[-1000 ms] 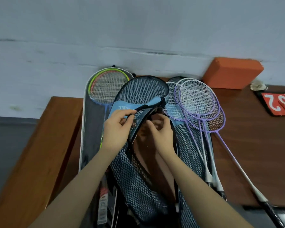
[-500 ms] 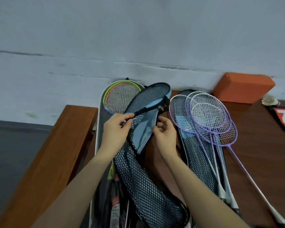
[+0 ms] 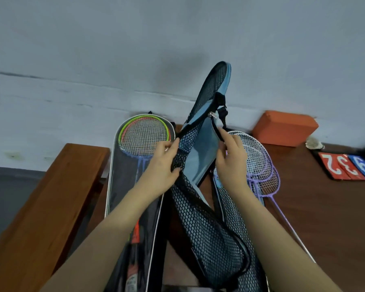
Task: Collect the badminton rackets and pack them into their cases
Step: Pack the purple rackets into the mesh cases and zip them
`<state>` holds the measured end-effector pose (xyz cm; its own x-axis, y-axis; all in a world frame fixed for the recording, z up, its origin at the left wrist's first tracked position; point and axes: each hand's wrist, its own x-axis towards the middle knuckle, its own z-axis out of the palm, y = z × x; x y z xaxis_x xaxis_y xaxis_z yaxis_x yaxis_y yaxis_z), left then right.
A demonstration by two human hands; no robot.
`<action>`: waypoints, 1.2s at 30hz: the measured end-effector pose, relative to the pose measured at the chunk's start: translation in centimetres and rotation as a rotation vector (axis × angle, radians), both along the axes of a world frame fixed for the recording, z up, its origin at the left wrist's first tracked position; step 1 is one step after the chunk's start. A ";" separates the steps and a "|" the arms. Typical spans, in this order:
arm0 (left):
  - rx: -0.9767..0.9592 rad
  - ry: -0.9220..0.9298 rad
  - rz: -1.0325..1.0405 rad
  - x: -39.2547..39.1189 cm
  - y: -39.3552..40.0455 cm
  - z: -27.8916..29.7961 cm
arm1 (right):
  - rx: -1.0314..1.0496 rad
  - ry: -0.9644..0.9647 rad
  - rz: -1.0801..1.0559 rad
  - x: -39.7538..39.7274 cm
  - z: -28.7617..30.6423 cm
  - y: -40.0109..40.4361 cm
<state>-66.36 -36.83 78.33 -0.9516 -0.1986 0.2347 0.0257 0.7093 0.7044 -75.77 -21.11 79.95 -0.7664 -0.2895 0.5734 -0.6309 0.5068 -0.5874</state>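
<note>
Both hands are clamped on the same mesh racket case point(image 3: 200, 218), each on one side of its unzipped mouth. The left hand point(image 3: 159, 165) bunches the black netting of the near flap, while the right hand point(image 3: 232, 160) pinches the black zip edge of the far flap, just below the metal zip pull point(image 3: 212, 115). Held apart like this, the two flaps spread to bare the pale blue lining, which looks like preparation for sliding a racket in. The head end of the case is lifted off the desk point(image 3: 325, 207) and stands tilted against the grey wall, so the opening faces the person; the handle end trails down toward the near edge.

The purple rackets point(image 3: 259, 165) lie stacked just right of the case, heads toward the desk's back edge, shafts running to the near right. They are within easy reach of the right hand, probably the next to be packed. Another mesh case seems to lie beneath them, though I cannot be sure.

Left of the held case, an open dark case point(image 3: 124, 186) already holds a green-and-orange racket point(image 3: 144, 135). At the back edge sit an orange block point(image 3: 284, 128), a shuttlecock point(image 3: 314, 143) and score cards point(image 3: 350, 166).
</note>
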 end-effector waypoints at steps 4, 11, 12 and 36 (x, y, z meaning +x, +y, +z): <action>-0.107 0.009 0.074 -0.3 0.3 0.5 | -0.021 0.083 0.000 -0.5 1.5 0.5; 0.250 0.356 0.108 -0.3 0.4 3.4 | -0.191 -0.026 -0.087 -1.4 2.7 1.3; 0.273 0.378 0.107 -0.2 0.5 3.9 | -0.223 -0.072 -0.096 -1.6 2.7 1.3; 0.008 -0.144 0.039 5.3 2.5 -11.3 | -0.043 -0.615 0.017 4.4 -12.3 1.8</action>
